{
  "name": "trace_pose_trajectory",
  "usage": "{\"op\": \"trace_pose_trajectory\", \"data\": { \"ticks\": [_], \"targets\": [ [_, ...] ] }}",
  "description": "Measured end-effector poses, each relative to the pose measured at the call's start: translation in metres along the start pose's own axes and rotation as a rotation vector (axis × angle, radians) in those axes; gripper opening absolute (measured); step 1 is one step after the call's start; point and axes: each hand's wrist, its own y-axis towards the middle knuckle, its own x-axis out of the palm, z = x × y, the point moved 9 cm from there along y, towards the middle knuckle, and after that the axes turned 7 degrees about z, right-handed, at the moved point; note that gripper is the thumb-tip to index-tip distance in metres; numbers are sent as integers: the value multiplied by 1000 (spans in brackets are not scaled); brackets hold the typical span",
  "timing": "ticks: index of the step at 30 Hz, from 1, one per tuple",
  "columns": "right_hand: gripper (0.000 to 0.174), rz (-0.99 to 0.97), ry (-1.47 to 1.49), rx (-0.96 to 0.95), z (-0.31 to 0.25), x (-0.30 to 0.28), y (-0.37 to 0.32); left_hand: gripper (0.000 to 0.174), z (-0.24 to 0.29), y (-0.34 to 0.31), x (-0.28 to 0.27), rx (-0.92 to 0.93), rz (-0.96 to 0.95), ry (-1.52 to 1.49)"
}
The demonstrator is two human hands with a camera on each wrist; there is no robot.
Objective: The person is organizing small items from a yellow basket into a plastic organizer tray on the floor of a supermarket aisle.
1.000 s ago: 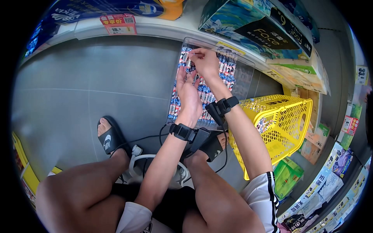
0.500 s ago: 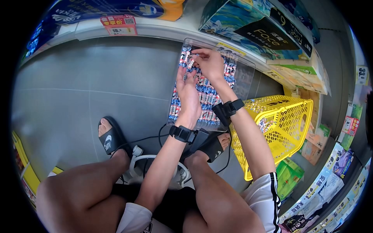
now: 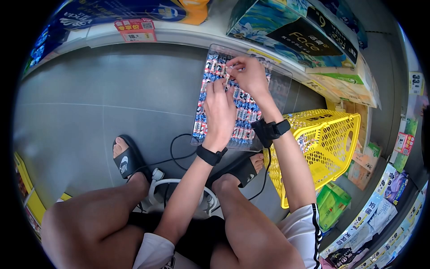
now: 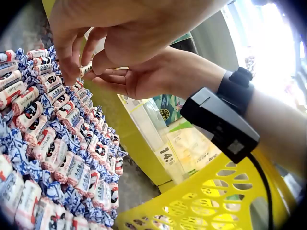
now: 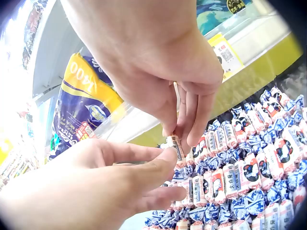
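A clear plastic tray (image 3: 195, 142) of candies in pink, white and blue wrappers lies on the floor before me, the candies packed in rows. My right hand (image 3: 251, 77) pinches one wrapped candy (image 5: 177, 149) by its upper end between thumb and fingers, above the tray's far part. My left hand (image 3: 219, 112) reaches over the rows from the near side. Its extended fingertips (image 5: 168, 155) come right to the side of that candy, while another digit spreads lower over the row.
A yellow perforated basket (image 3: 320, 177) with some candies in it tips on its side at the right. The shelf edge (image 3: 179, 38) runs behind the tray, with tissue packs (image 3: 309, 40) on it. A black cable (image 3: 172, 148) trails by the slippers.
My right hand has moved to the right along the top row with a candy. The left hand has turned from palm-up to more palm-down. More candies show in the tray's far left corner.
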Motion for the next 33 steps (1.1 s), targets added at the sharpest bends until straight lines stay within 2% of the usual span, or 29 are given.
{"op": "trace_pose_trajectory", "data": {
  "ticks": [4, 9, 11, 17, 20, 23, 26, 29, 33],
  "targets": [
    [17, -21, 5, 7, -3, -1, 3, 18, 9, 4, -5, 74, 28, 45],
    [18, 6, 1, 2, -5, 2, 4, 15, 8, 11, -3, 88, 58, 67],
    [20, 84, -79, -54, -13, -4, 1, 14, 7, 15, -4, 87, 85, 71],
    [23, 81, -159, -150, -23, -1, 1, 11, 2, 18, -2, 130, 116, 104],
    [23, 109, -80, -232, -29, 1, 3, 12, 0, 16, -2, 159, 126, 124],
    [21, 26, -113, -224, -31, 9, 4, 13, 1, 17, -2, 162, 109, 129],
    [22, 24, -196, -165, -27, 12, 7, 13, 2, 19, -1, 177, 99, 117],
    [24, -7, -190, -187, -22, 19, 9, 16, 1, 21, 2, 185, 101, 133],
    [28, -2, -136, -195, -21, 21, 11, 31, 2, 22, 3, 197, 115, 153]
  ]
}}
